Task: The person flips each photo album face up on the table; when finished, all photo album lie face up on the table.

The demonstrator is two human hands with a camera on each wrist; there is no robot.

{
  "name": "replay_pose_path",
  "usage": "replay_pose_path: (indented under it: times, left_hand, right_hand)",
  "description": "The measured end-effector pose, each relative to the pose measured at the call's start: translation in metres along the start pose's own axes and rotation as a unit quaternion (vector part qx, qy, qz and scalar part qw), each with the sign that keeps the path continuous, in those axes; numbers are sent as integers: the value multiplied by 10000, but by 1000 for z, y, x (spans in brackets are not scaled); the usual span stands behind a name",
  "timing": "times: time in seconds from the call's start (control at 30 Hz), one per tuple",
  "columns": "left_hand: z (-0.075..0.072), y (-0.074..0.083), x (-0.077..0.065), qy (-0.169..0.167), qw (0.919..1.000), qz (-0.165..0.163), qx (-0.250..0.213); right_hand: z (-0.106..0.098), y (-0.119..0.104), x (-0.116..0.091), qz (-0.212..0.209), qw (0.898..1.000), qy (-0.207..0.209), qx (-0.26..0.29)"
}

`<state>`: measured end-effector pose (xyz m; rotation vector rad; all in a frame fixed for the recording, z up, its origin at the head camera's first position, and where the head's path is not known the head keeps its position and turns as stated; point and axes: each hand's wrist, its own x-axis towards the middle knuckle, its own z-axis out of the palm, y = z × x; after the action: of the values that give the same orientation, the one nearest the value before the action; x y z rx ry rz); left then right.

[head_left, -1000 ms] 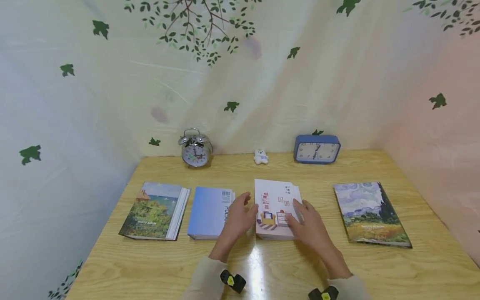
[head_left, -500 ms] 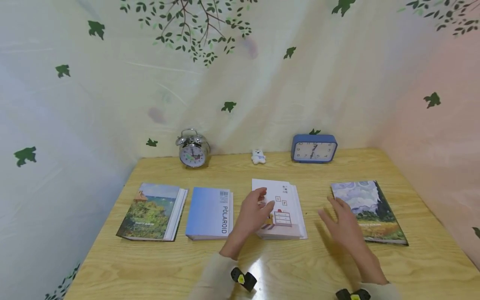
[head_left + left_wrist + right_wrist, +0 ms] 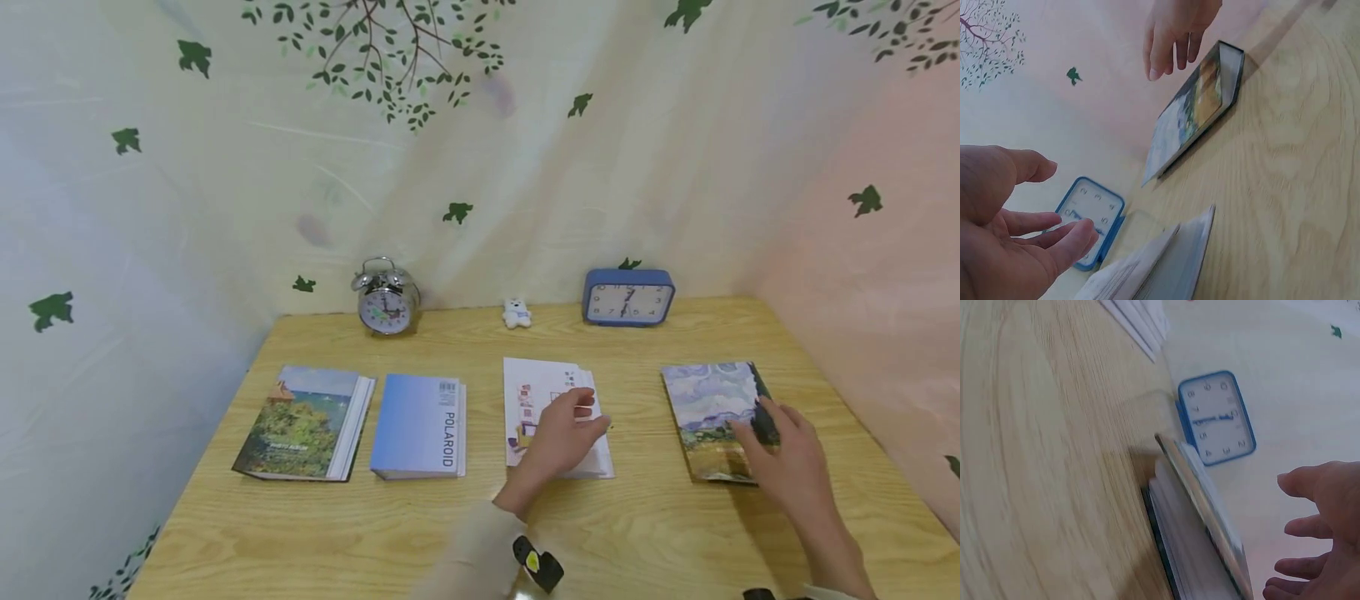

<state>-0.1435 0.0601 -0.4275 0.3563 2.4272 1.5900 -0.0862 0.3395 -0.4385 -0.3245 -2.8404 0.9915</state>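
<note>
My left hand [image 3: 558,437] hovers over a white photo album [image 3: 521,408] with a small furniture drawing on its cover. Its fingers are loosely bent and hold nothing; in the left wrist view, a gap separates the hand [image 3: 1016,231] from the album's pages [image 3: 1179,262]. Over the rightmost album, whose cover bears a painted cloudy sky and field [image 3: 708,408], is my right hand [image 3: 791,458], fingers spread. The right wrist view has this hand [image 3: 1329,531] apart from the album [image 3: 1197,531], whose front cover stands slightly raised from its pages.
Left of the white album lie a blue POLAROID album [image 3: 416,425] and an album with a seaside painting [image 3: 307,421]. Along the back of the wooden table [image 3: 300,533] stand a silver alarm clock [image 3: 386,308], a white bear figurine [image 3: 517,313] and a blue clock [image 3: 628,298].
Both hands have moved to the right. The right hand has left the white album and come over the rightmost one; the left has passed from beside the blue album to above the white album.
</note>
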Motion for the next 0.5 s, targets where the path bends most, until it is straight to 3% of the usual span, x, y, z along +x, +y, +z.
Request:
replay_pose_path:
  times: [0.17, 0.37, 0.5]
  left_hand:
    - [24, 7, -1, -206, 9997, -90, -33]
    - [55, 14, -5, -565, 9980, -294, -26]
    - [77, 19, -7, -636, 9968, -478, 59]
  right_hand:
    - [-10, 19, 1, 197, 9997, -41, -133]
    - [-12, 41, -1, 140, 9995, -136, -238]
    - [-13, 49, -1, 187, 9991, -289, -237]
